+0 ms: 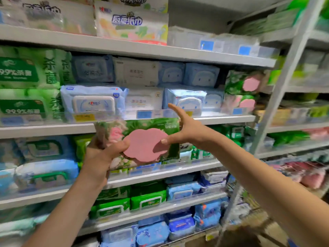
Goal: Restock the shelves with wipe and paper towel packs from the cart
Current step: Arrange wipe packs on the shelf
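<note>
On the left, the left hand [105,154] holds the left end of a wipe pack [142,138]. Its fingers [121,144] are curled tight round that end, with the thumb on the front by the pink lid. The pack is up in the air in the middle of the view, in front of the shelves and not yet on one. Its long side runs from 9 o'clock to 3 o'clock, almost level. The green flowery face with the pink lid points back at the person, and the small writing sits at the top right. At the pack's 3 o'clock end is the right hand [187,129]. It is spread wide, with the thumb tip resting on the lid and one straight finger sticking up toward 11 o'clock. Its other fingers are hidden behind the pack, so their hold cannot be seen. This looks like the step of carrying one pack up to its spot. Farther right, at about 2 o'clock from the pack, more green packs with pink lids [247,84] are stacked on a shelf [222,119]. That seems the right home for it. The next move likely means lifting the pack up and to the right, over the clear front lip, and setting it by its twins with the lid facing out.
</note>
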